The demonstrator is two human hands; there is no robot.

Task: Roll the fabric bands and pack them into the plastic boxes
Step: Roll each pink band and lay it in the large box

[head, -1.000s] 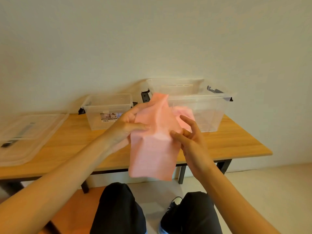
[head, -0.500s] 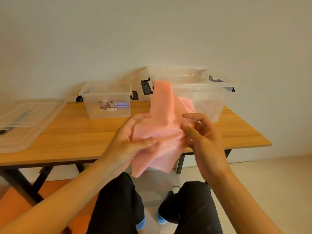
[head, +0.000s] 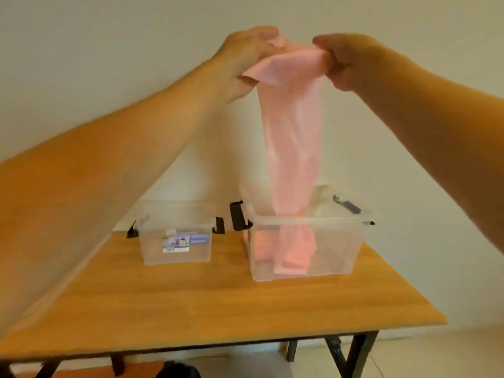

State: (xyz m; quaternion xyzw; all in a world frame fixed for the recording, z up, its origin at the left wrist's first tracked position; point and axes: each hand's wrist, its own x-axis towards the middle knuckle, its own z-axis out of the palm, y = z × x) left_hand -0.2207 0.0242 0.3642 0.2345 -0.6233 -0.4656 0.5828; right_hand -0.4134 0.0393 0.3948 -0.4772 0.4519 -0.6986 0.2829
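Apparently wooden table point(head: 218, 309), small clear box point(head: 191, 255), larger clear box point(head: 338, 249)

Warm, even, moderately bright indoor light casts a soft shadow on the wall point(head: 196, 170) beneath the left forearm point(head: 114, 165). Motion blur smears the left hand point(head: 245, 58) and right hand point(head: 347, 61); wide-angle distortion stretches the frame edges.

The pink band point(head: 293, 137) ends dimly behind the box point(head: 341, 249) wall.

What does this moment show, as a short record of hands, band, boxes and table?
left hand: grips top edge of the pink band
right hand: grips the same edge, beside the left
pink band: hangs down, lower end inside the large box
large box: open, on the table, right
small box: open, left of it
task stage: band not yet rolled
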